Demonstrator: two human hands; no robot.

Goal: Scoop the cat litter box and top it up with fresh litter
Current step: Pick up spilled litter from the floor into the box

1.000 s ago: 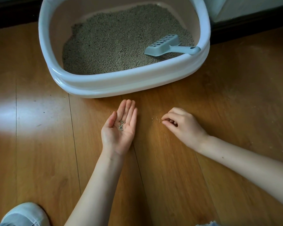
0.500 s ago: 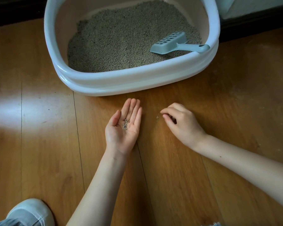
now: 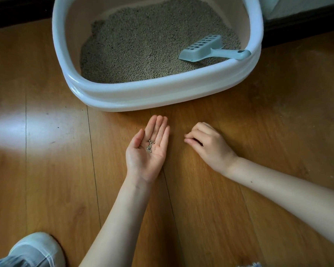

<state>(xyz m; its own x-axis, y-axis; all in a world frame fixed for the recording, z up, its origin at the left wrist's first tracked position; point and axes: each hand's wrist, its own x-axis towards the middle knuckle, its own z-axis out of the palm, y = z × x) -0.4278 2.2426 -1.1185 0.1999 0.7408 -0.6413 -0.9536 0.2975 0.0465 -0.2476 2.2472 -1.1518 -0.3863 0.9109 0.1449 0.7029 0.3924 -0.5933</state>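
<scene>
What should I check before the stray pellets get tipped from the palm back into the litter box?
1. Left hand flat, palm up: ok.
2. Small grey-green litter pellets resting in the palm, none at its edge: ok.
3. Right hand with fingertips pinched together just above the brown wooden floor; holding a pellet: cannot tell.
4. Loose pellets left on the floor between the hands: cannot tell, too small.
5. White oval plastic litter box directly ahead of the hands, open top: ok.
6. Pale blue slotted plastic scoop lying in the litter, handle on the rim, to the right of the hands: ok.
</scene>
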